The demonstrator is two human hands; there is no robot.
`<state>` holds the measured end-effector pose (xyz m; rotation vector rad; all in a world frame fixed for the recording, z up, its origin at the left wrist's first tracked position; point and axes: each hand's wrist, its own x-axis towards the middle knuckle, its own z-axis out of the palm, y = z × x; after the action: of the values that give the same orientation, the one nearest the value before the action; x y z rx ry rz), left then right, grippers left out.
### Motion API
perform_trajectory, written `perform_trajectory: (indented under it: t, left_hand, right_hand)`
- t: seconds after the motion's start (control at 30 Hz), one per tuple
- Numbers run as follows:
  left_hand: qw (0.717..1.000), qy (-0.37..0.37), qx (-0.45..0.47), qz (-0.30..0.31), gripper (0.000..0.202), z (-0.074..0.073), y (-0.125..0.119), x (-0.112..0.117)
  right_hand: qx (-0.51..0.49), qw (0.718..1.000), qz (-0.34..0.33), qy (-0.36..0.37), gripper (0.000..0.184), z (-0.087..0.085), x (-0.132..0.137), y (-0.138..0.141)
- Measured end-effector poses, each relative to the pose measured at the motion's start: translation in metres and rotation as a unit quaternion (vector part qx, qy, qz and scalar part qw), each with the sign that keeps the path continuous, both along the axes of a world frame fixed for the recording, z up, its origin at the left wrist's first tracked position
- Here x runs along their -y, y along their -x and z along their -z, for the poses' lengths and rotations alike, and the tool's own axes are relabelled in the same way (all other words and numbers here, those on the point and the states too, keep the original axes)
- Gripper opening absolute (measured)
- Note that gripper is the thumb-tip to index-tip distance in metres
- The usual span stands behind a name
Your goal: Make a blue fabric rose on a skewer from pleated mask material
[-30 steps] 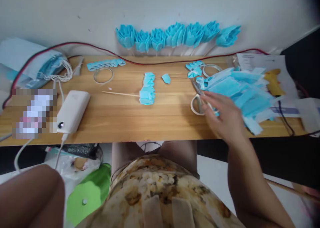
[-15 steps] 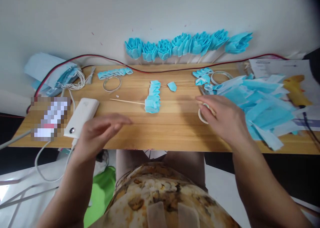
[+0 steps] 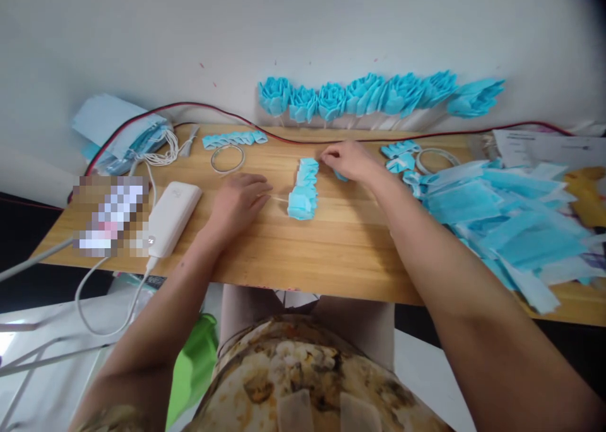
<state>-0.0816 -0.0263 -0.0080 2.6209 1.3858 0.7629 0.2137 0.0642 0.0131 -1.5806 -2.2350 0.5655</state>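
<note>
On the surface point(image 3: 265, 261), between the loosely curled left hand point(image 3: 240, 199) and the narrowly pinched right hand point(image 3: 349, 159), whose holds I cannot tell, the pleated blue strip point(image 3: 304, 189) looks light, soft and crushable, best taken by the thin stick point(image 3: 280, 198) at its near end.

A pale grey wall point(image 3: 142, 34) rises behind the table point(image 3: 265, 264), specked with small reddish marks point(image 3: 201, 66) above it. The table's top is wood-grained. Below it lies a white floor point(image 3: 426, 369), with thin bars point(image 3: 35, 360) beneath the table's left end. Soft light reaches the table.
</note>
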Motion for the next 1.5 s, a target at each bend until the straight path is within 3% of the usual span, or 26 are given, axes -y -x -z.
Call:
perform_trajectory:
  t: [0.17,0.37,0.87,0.97,1.13,1.5]
  left_hand:
    - [1.0,0.018,0.014,0.008,0.032,0.006,0.001,0.0]
    - [0.999,0.029,0.024,0.01,0.031,0.007,0.002,0.0]
    - [0.997,0.044,0.056,0.015,0.018,0.009,0.002,0.002]
    - [0.997,0.055,0.045,0.018,0.021,0.008,0.003,0.002]
    - [0.998,0.056,0.041,0.001,0.024,0.009,0.003,0.003]
    - [0.996,0.065,0.057,0.008,0.019,0.005,0.001,0.003]
  right_hand:
    - [0.043,0.999,0.007,-0.005,0.021,0.005,-0.011,0.005]
    - [0.008,1.0,-0.015,0.015,0.021,0.01,-0.015,0.003]
    - [-0.142,0.989,0.02,0.032,0.007,-0.005,0.021,0.008]
    - [-0.212,0.975,0.036,0.063,0.007,-0.004,0.034,0.01]
    - [-0.337,0.926,0.083,0.145,0.007,0.009,0.044,0.016]
    - [-0.444,0.877,0.116,0.141,0.008,0.017,0.045,0.02]
